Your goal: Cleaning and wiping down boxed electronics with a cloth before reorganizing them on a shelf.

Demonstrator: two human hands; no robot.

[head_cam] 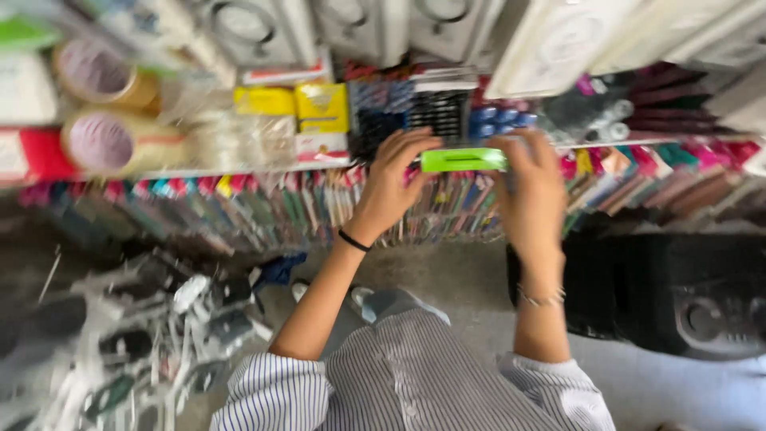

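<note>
Here, green box lying crosswise, left hand, right hand gripping ends

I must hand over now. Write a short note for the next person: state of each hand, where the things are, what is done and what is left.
Left hand: grips the left end of the green flat box.
Right hand: grips its right end.
Box: held level in front of the shelf edge, above the row of colourful packets.
Done: box is in both hands.
Left: box not yet set anywhere. The picture is blurred.
</note>
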